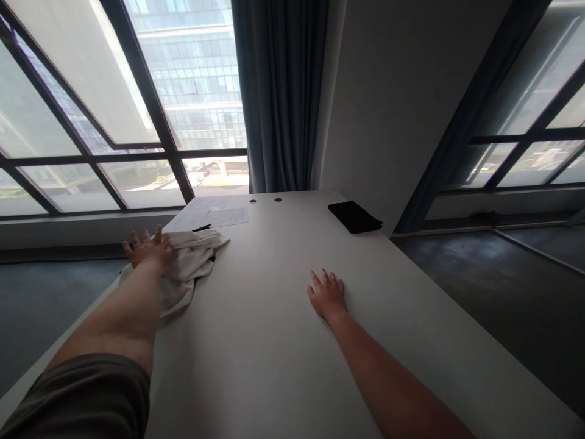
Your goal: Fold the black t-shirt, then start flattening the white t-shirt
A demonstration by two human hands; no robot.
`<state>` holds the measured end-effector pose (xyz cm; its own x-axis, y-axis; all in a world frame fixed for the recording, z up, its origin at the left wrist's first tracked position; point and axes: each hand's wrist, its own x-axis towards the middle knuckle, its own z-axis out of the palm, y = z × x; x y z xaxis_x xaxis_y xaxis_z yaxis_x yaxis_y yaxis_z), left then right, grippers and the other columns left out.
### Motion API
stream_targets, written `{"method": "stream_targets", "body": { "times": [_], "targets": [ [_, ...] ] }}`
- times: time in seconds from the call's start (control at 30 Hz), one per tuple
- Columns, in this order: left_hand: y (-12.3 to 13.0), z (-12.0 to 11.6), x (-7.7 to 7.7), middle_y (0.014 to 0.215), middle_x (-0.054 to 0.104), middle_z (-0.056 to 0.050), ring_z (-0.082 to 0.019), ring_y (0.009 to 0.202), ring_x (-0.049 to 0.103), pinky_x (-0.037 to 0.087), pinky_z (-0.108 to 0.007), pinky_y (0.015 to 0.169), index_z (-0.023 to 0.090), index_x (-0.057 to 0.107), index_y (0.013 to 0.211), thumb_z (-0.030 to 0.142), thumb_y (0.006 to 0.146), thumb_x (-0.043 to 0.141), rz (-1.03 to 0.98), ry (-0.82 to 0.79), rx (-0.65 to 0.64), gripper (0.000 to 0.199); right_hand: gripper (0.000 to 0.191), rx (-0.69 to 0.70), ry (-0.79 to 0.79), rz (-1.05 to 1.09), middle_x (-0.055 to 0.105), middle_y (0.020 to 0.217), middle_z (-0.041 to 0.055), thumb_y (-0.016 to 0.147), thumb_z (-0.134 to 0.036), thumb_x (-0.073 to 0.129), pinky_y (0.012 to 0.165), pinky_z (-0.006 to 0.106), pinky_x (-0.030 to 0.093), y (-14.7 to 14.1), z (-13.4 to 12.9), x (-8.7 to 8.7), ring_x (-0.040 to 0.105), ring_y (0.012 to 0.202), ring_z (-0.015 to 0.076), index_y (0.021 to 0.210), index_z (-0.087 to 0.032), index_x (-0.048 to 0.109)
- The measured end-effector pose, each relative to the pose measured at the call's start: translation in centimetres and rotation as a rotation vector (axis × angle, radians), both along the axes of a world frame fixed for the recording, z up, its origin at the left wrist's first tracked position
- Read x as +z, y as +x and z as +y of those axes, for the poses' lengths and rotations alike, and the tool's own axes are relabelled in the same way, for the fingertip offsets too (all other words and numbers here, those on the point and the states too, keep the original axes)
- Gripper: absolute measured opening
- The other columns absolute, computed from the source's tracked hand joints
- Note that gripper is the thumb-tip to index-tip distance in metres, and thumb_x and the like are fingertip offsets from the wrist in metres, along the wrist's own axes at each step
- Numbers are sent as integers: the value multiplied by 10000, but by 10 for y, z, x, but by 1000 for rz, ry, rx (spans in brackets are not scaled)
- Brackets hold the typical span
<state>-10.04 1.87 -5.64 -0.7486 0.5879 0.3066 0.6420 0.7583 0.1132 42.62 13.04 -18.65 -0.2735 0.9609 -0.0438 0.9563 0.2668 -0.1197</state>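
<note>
Where papers lie, writing illegible.

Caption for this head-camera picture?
Left hand flat on white cloth, right hand flat on white table.

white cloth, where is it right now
In the head view the white cloth lies crumpled near the left edge of the table, under the left hand, just in front of some papers.
</note>
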Motion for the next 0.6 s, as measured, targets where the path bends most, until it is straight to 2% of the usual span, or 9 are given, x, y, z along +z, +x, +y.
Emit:
{"method": "stream_targets", "body": {
  "times": [0.07, 0.13, 0.23, 0.33, 0.4, 0.47, 0.6],
  "targets": [
    [-5, -3, -2, 1654, 449, -198, -442, 1560, 346, 242, -679, 1274, 144, 420, 1624, 412, 970, 633, -93, -83, 4, 738, 657, 0, 7, 0, 220, 1773, 84, 1074, -523, 361, 1314, 583, 124, 0, 0, 0, 193, 1635, 357, 1712, -363, 347],
    [-3, -6, -12, 1562, 553, -189, -434, 1446, 504, 350, -661, 1219, 152, 498, 1572, 451, 976, 615, -152, -116, 2, 678, 657, 3, 9, -2, 221, 1773, 83, 1075, -525, 361, 1313, 584, 126, 0, -1, 0, 196, 1635, 359, 1711, -363, 348],
    [2, -12, -29, 1531, 585, -172, -462, 1390, 558, 421, -688, 1156, 200, 595, 1504, 501, 992, 548, -189, -108, 26, 595, 659, 1, 6, -5, 221, 1773, 81, 1076, -525, 363, 1315, 583, 124, 0, 0, 0, 193, 1636, 357, 1713, -360, 344],
    [5, -14, -33, 1491, 609, -226, -494, 1380, 566, 435, -731, 1118, 192, 613, 1499, 459, 1004, 482, -205, -110, 60, 577, 655, -4, 5, -5, 218, 1774, 77, 1075, -523, 365, 1317, 582, 122, 0, 0, -1, 188, 1638, 356, 1712, -366, 346],
    [4, -14, -25, 1426, 646, -255, -489, 1358, 584, 432, -741, 1110, 170, 638, 1468, 441, 998, 483, -199, -111, 70, 565, 655, -2, 4, -6, 214, 1775, 78, 1075, -523, 367, 1316, 585, 120, 0, 1, -2, 186, 1637, 358, 1711, -369, 345],
    [2, -13, -11, 1384, 669, -248, -469, 1345, 593, 431, -728, 1112, 151, 675, 1407, 434, 998, 494, -173, -104, 65, 529, 657, 1, 1, -3, 211, 1776, 80, 1074, -525, 370, 1314, 586, 117, 0, 2, -2, 184, 1637, 359, 1712, -367, 344],
    [4, -7, 32, 1435, 607, -249, -466, 1384, 536, 431, -700, 1107, 55, 666, 1342, 407, 1056, 373, -69, -3, 58, 541, 654, 2, 0, 9, 211, 1776, 78, 1074, -533, 370, 1315, 582, 116, 1, 3, -3, 183, 1638, 355, 1706, -364, 360]
  ]
}}
